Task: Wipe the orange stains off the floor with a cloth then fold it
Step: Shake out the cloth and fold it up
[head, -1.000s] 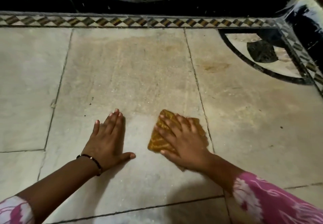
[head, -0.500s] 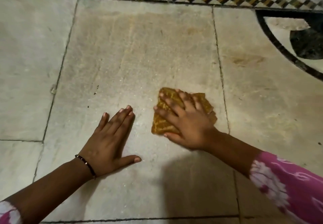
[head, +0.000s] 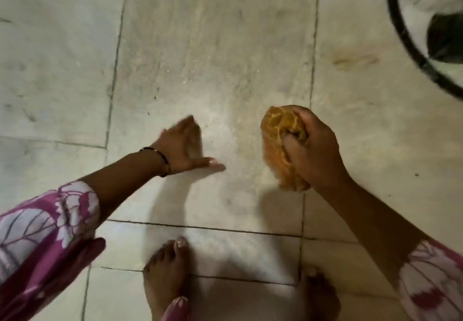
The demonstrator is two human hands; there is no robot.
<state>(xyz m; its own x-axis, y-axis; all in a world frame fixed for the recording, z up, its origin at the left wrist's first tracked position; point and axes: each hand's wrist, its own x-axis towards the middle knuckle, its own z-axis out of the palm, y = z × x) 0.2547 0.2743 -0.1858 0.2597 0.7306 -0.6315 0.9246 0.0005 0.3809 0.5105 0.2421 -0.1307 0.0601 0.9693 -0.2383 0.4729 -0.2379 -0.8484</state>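
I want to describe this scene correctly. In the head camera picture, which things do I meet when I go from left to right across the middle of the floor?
left hand → cloth, bunched up → right hand gripping it → orange stain, farther away on the next tile → black curved inlay at the right edge.

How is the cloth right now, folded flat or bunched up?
Bunched up: the cloth is a crumpled wad gripped in the right hand, not a flat fold.

The orange cloth (head: 280,143) is bunched into a wad, off the floor (head: 213,70). A faint orange stain (head: 354,60) marks a pale tile beyond it.
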